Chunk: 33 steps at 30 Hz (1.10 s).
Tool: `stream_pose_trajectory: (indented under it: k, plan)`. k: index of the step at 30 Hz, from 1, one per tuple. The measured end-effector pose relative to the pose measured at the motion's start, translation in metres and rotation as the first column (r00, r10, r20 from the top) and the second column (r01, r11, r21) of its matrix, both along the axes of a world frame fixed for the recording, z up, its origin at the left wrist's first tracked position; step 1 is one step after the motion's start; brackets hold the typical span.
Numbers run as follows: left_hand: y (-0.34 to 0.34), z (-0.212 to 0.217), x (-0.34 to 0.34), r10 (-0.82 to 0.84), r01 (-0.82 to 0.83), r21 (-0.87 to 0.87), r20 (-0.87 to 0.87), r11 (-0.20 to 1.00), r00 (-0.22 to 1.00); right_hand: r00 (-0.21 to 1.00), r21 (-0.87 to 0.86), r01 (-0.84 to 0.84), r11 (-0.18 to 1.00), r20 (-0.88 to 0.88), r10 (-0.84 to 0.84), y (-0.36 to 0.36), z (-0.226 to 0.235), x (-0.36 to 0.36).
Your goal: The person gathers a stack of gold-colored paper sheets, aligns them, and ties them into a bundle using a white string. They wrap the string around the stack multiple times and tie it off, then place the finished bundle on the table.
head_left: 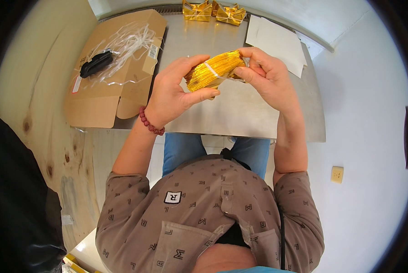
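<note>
Above the metal table I hold a thick bundle of shiny gold foil sheets [220, 69], its many edges fanned in an arc. A white strip [211, 69] runs round its middle. My left hand [179, 86] grips the bundle's left end, thumb below and fingers above. At the right end my right hand [265, 75] pinches the bundle's corner and what looks like the loose end of the white strip between thumb and forefinger. The underside of the bundle is hidden from view.
A cardboard box [138, 98] lies at the table's left, bearing a tangle of white strips [133, 41] and a black object [97, 63]. Folded gold foil pieces [231, 14] stand at the table's back edge. White sheets [276, 43] lie at back right on the metal table [299, 109].
</note>
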<state>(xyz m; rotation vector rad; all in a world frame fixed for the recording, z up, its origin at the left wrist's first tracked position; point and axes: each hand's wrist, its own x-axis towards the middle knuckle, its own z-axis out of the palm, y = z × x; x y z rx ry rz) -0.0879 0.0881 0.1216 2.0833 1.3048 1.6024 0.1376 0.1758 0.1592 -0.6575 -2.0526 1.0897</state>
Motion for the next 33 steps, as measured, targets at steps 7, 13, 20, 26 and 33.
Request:
stream_pose_trajectory:
  k: [7, 13, 20, 26, 33]
  plan:
    - [0.003, 0.001, 0.002, -0.005, 0.006, 0.030, -0.032, 1.000, 0.999, 1.000, -0.052, -0.024, 0.998, 0.001, 0.024, -0.003, 0.002, 0.002]
    - [-0.004, -0.004, 0.005, 0.005, -0.005, 0.090, 0.006, 0.996, 1.000, 0.999, -0.016, -0.013, 1.000, 0.040, 0.014, -0.013, 0.015, 0.004]
    - [0.000, -0.008, 0.006, 0.177, -0.172, 0.089, -0.052, 0.981, 0.983, 0.950, -0.131, -0.040, 0.991, -0.314, -0.003, -0.011, 0.011, -0.001]
    - [0.007, -0.016, 0.011, 0.214, -0.217, 0.073, 0.052, 0.973, 0.976, 0.898, -0.048, -0.001, 0.999, -0.440, -0.020, -0.022, 0.007, -0.007]
    - [0.019, -0.028, 0.031, 0.239, -0.248, 0.005, 0.250, 0.969, 0.938, 0.778, 0.127, -0.103, 0.987, -0.607, 0.159, -0.056, -0.016, -0.045]
